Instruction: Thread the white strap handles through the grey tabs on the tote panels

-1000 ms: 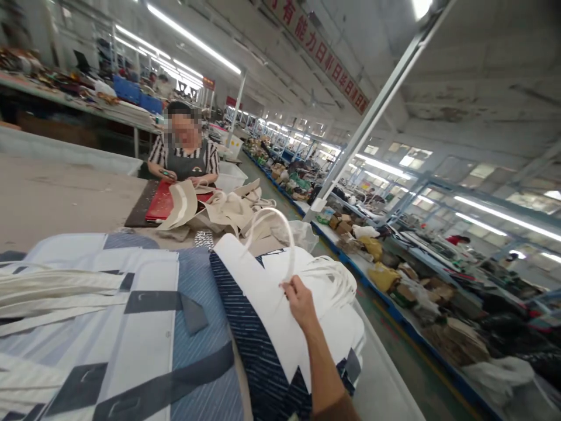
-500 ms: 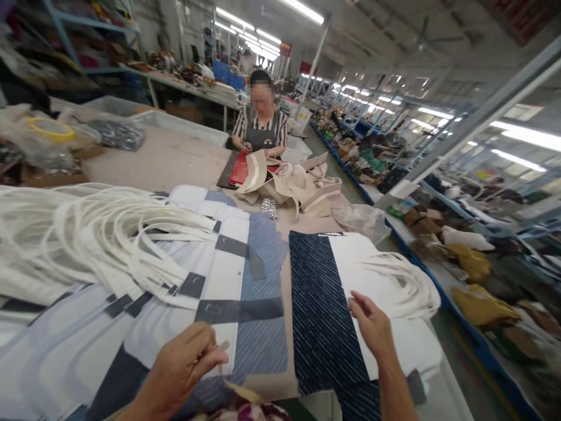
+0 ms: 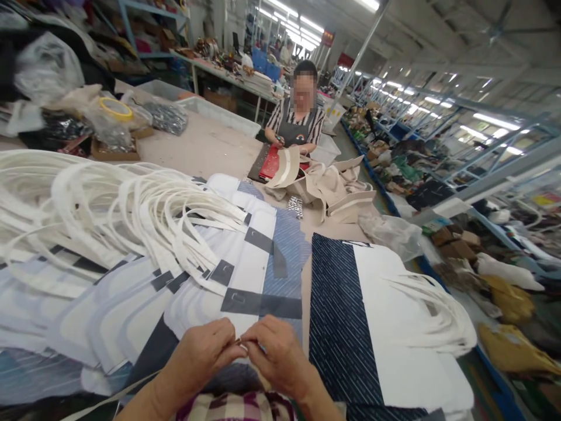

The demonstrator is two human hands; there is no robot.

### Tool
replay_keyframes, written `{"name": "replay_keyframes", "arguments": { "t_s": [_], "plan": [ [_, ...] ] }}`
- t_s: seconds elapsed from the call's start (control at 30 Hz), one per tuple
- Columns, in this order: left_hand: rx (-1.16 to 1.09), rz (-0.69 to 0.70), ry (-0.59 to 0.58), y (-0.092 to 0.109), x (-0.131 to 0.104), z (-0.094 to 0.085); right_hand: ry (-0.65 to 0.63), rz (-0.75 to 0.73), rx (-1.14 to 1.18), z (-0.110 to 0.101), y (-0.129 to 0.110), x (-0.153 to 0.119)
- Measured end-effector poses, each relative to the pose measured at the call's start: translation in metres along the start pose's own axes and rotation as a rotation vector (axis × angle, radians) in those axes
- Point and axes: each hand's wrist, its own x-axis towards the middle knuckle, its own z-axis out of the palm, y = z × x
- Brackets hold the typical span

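Note:
My left hand (image 3: 204,354) and my right hand (image 3: 278,354) meet close in front of my body, fingers pinched together. Between the fingertips is a small thin strip (image 3: 240,344), mostly covered by them. Just beyond lies a stack of white and striped-blue fabric panels (image 3: 283,336) with dark patches (image 3: 245,302) and white strap handles (image 3: 153,213). To the right of my right hand is another pile of panels, dark navy with dashes (image 3: 339,316) and white (image 3: 397,333), with white straps (image 3: 438,316). A narrow cream band (image 3: 109,399) runs beside my left forearm.
Across the table a person (image 3: 300,114) in a striped shirt and apron handles red material (image 3: 270,164) behind beige fabric pieces (image 3: 324,184). A yellow tape roll (image 3: 115,109) rests among plastic bags at left. Shelving and a goods-filled aisle lie to the right.
My right hand has left the white panel on the right and come in to my left hand, its fingers closing at the small strip. The view has turned left.

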Motion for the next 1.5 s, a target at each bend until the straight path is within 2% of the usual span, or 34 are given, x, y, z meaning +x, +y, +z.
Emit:
{"name": "replay_keyframes", "arguments": {
  "t_s": [0.1,0.2,0.37,0.43,0.5,0.57,0.63,0.7,0.8,0.97,1.1,1.3,1.4,1.5],
  "plan": [
    [-0.115,-0.102,-0.084,-0.008,-0.007,-0.002,0.023,0.024,-0.017,0.009,0.0,0.007],
    [-0.17,-0.115,-0.137,-0.018,-0.013,-0.002,0.044,0.053,-0.016,0.021,-0.002,0.013],
    [-0.179,-0.129,-0.087,-0.029,-0.01,-0.003,0.166,0.312,0.169,0.052,0.006,0.026],
    [-0.226,-0.113,-0.075,-0.031,-0.006,-0.006,0.228,0.464,0.216,0.061,0.023,0.033],
    [-0.3,-0.12,-0.089,-0.033,-0.007,-0.007,0.306,0.684,0.334,0.065,0.05,0.041],
    [-0.356,-0.225,-0.13,-0.041,-0.013,-0.005,0.378,0.887,0.495,0.064,0.084,0.049],
    [-0.364,-0.396,-0.192,-0.053,-0.025,0.002,0.418,0.979,0.583,0.062,0.116,0.057],
    [-0.332,-0.502,-0.241,-0.067,-0.039,0.011,0.42,0.994,0.58,0.061,0.14,0.064],
    [-0.28,-0.474,-0.23,-0.082,-0.056,0.024,0.384,1.024,0.553,0.063,0.16,0.072],
    [-0.201,-0.353,-0.108,-0.086,-0.061,0.031,0.277,1.022,0.46,0.068,0.165,0.08],
    [-0.19,-0.324,-0.089,-0.086,-0.059,0.03,0.214,1.062,0.385,0.069,0.166,0.082],
    [-0.205,-0.36,-0.1,-0.087,-0.06,0.032,0.2,1.164,0.26,0.045,0.18,0.076],
    [-0.239,-0.388,-0.1,-0.086,-0.058,0.03,0.232,1.077,0.199,0.037,0.17,0.078],
    [-0.319,-0.433,-0.167,-0.085,-0.056,0.026,0.25,0.898,0.185,0.05,0.133,0.085]
  ]
}}
